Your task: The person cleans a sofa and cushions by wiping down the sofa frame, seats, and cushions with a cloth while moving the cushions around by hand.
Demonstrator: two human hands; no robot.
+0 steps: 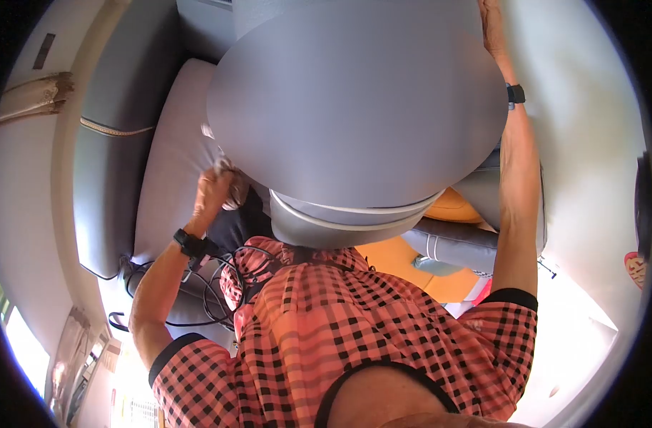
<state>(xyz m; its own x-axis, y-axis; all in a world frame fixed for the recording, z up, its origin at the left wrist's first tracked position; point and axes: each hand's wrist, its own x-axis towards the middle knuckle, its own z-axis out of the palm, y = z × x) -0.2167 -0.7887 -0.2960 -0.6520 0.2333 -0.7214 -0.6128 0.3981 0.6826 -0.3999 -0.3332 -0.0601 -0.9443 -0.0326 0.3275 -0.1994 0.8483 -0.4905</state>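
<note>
A large grey padded sofa piece (pixel 354 107), very close to the camera, fills the upper middle of the view. At its lower left edge my left hand (pixel 213 189) is closed, fingers curled round what looks like a crumpled pale cloth (pixel 233 191), smeared by motion. The grey seat cushion (pixel 176 150) lies just beyond this hand. My right arm stretches up along the right side of the padded piece. My right hand (pixel 491 28) lies against its far right edge near the top of the view, with its fingers mostly hidden.
Loops of black cable (pixel 212 285) hang by my left forearm and waist. Orange cushions (pixel 451 207) and a dark grey sofa arm (pixel 451 242) stand at the lower right. A pale wall (pixel 583 143) rises close on the right. The sofa back (pixel 115 171) runs along the left.
</note>
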